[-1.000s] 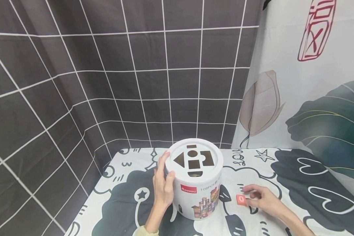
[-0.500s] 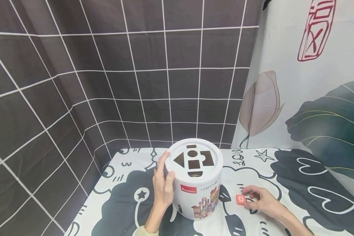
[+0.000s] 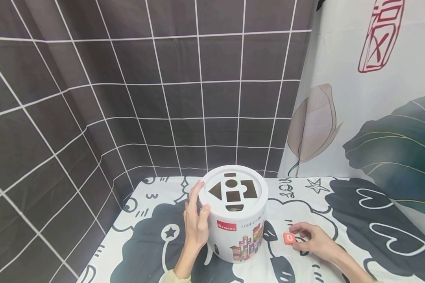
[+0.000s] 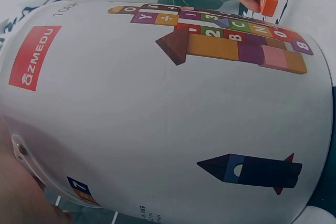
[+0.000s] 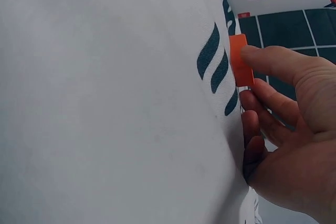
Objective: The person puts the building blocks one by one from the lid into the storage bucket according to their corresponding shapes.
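Observation:
A white bucket (image 3: 230,232) with a brick-tower print stands upright on the cloth in the head view. Its white lid (image 3: 249,208) has several shaped holes. Against the bucket's left side rests my left hand (image 3: 196,222), fingers fairly straight along the lid rim and thumb at the front. To the right of the bucket, my right hand (image 3: 315,240) pinches a small orange-red block (image 3: 289,238) marked with a white 0, low over the cloth. In the right wrist view the thumb lies on the block (image 5: 241,61); the index finger's contact is partly hidden.
A black-and-white patterned cloth (image 3: 145,236) covers the table. Behind it hangs a dark curtain with white grid lines (image 3: 173,102). A white curtain with leaf prints (image 3: 340,149) hangs at the right.
The orange-red block and my right hand have shifted only very slightly. The left hand and the bucket look the same.

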Demonstrator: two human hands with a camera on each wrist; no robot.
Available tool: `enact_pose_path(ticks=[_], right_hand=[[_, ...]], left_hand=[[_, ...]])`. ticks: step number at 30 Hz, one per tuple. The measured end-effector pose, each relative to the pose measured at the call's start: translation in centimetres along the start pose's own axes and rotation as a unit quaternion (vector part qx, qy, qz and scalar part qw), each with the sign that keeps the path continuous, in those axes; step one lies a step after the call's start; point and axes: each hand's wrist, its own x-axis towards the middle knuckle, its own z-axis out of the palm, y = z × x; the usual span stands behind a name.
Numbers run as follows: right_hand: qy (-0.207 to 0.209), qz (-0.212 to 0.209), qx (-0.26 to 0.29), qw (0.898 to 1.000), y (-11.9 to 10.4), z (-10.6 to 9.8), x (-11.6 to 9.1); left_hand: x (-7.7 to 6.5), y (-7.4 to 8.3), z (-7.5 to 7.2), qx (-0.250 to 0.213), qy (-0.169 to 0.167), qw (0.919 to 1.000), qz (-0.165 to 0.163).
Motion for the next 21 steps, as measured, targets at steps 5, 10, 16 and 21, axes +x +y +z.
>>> enact_pose_path(ticks=[5,10,16,21], right_hand=[[0.000,-0.030,0.007,1.000,0.14,-0.02,-0.05],[0.000,-0.053,-0.009,0.999,0.33,-0.01,-0.06],[0.004,-0.044,-0.011,0.999,0.30,0.05,-0.09],[0.006,-0.042,0.001,0.999,-0.05,-0.04,-0.11]], left_hand=[[0.02,0.04,0.00,0.001,0.002,1.0000,0.000],[0.00,0.06,-0.02,0.002,0.001,1.0000,0.002],[-0.04,0.02,0.02,0.000,-0.001,1.0000,0.001],[-0.03,0.00,0.02,0.001,0.000,1.0000,0.003]])
